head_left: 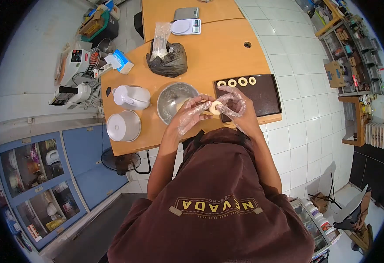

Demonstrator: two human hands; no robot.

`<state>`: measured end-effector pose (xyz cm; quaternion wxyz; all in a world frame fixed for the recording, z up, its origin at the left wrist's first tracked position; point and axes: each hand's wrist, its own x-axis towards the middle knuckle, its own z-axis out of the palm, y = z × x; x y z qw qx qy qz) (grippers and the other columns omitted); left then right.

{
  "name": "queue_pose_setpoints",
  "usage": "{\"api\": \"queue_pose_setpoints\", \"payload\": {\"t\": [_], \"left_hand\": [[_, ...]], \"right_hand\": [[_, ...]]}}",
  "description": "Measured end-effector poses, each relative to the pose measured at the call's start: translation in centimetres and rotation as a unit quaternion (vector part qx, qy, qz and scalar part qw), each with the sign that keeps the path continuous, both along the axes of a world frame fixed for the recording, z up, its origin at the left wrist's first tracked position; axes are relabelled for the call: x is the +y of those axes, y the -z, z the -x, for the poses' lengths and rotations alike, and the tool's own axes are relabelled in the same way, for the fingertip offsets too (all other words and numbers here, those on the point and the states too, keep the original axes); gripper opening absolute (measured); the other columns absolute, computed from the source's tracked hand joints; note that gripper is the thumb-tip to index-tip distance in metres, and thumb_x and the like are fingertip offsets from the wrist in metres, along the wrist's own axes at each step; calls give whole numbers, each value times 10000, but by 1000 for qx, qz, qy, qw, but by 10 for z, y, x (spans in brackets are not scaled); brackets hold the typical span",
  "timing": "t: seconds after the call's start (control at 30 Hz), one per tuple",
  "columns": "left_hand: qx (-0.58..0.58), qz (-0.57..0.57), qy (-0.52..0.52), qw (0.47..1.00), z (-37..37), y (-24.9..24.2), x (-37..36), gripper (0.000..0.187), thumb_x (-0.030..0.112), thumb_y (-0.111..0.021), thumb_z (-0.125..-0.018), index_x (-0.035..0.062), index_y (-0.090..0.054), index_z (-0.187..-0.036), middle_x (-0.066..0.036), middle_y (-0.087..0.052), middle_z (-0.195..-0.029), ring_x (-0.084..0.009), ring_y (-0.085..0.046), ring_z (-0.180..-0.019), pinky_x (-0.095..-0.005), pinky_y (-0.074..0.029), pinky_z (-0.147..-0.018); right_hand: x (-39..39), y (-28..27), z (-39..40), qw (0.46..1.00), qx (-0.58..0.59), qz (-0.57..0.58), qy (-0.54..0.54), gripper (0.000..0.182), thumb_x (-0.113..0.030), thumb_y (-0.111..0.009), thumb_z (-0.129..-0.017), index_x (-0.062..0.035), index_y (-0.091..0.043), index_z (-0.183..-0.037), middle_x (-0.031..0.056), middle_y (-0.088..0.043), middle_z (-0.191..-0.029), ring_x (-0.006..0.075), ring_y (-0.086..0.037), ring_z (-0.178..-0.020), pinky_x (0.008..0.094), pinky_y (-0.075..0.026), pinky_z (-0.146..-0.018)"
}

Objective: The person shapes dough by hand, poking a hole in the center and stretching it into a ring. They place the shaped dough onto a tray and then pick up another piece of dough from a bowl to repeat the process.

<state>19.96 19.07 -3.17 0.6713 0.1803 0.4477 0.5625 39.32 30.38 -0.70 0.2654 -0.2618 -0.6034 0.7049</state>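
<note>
A pale dough ring (215,108) is held upright between my two gloved hands, over the table's front edge. My left hand (192,112) pinches its left side, and my right hand (236,105) grips its right side with fingers bent round. Both hands wear clear plastic gloves. Just left of them stands a metal bowl (168,101) with some dough in it, partly hidden by my left hand. To the right lies a dark baking tray (262,98), with several dough rings (242,81) in a row along its far edge.
A white pitcher (131,97) and a white lidded tub (124,126) stand at the table's left. Behind the bowl sits a black plastic bag (169,61). Farther back are a white scale (186,26) and a grey scale (186,13). A fan (121,161) stands below the left edge.
</note>
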Motion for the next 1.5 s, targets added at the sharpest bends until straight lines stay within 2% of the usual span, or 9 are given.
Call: {"api": "queue_pose_setpoints", "payload": {"t": [0.17, 0.37, 0.67, 0.77, 0.97, 1.17, 1.27, 1.33, 1.5], "left_hand": [[-124, 15, -19, 992, 0, 8, 0, 348, 146, -659, -1029, 22, -615, -1351, -84, -663, -1289, -185, -667, -1117, -395, -589, -924], [-182, 2, -29, 983, 0, 11, -3, 368, 110, -639, -1034, -9, -598, -1380, -111, -665, -1287, -217, -673, -1098, -398, -588, -912], [-156, 3, -37, 987, 0, 12, -3, 359, 128, -649, -1031, -2, -599, -1362, -107, -667, -1273, -207, -666, -1110, -397, -586, -914], [-100, 0, -43, 994, -1, 7, -1, 324, 128, -656, -1031, 0, -609, -1324, -111, -662, -1272, -198, -669, -1113, -380, -591, -916], [43, -34, -65, 996, -7, 0, 4, 272, 59, -663, -1012, -21, -592, -1263, -131, -642, -1220, -236, -668, -1146, -432, -618, -990], [13, -50, -75, 996, -8, 4, 3, 262, 71, -667, -1010, 4, -573, -1246, -135, -611, -1261, -245, -677, -1143, -496, -627, -993], [-49, -19, -89, 995, -9, -2, -1, 259, 118, -666, -1023, 46, -566, -1251, -105, -643, -1219, -256, -672, -1125, -541, -585, -1044], [-82, -10, -87, 993, -3, 9, -3, 243, 129, -664, -1026, 57, -576, -1241, -91, -649, -1210, -251, -672, -1115, -542, -586, -1034], [-129, 0, -62, 990, 5, 22, -4, 208, 137, -661, -1028, 71, -618, -1220, -84, -669, -1230, -260, -672, -1137, -526, -588, -1004]], "right_hand": [[2, -1, 0, 1000, -5, 5, -1, 500, -13, -756, -938, -13, -580, -1406, 27, -685, -1038, 85, -644, -966, 260, -537, -895], [3, -2, 1, 1000, -9, 23, -4, 495, -3, -755, -938, -10, -581, -1402, 12, -667, -1030, 86, -644, -994, 262, -538, -918], [4, 6, 4, 1000, 13, 19, -2, 474, 5, -728, -954, -10, -576, -1402, 47, -691, -1048, 103, -659, -1004, 277, -542, -917], [5, 8, 4, 1000, 13, 16, 5, 465, 11, -723, -956, -11, -580, -1398, 45, -686, -1050, 99, -657, -1007, 272, -543, -913], [4, 5, 7, 1000, 7, 12, 16, 462, 34, -712, -951, -16, -590, -1394, 46, -668, -1094, 101, -654, -1021, 271, -545, -914], [7, 9, 6, 1000, -14, 0, 4, 517, 54, -721, -925, -23, -574, -1415, 68, -670, -1154, 125, -668, -1065, 286, -548, -934], [9, 8, 4, 1000, -7, -7, -9, 539, 47, -730, -923, -17, -557, -1429, 65, -681, -1135, 128, -664, -1061, 289, -543, -941], [10, 1, 3, 1000, -13, -1, -24, 544, 23, -742, -936, -1, -540, -1440, 33, -676, -1086, 110, -644, -1030, 277, -530, -938], [10, -3, 2, 999, -10, 15, -36, 539, 31, -732, -937, -1, -537, -1439, 44, -684, -1096, 116, -646, -1027, 285, -524, -951]]}}
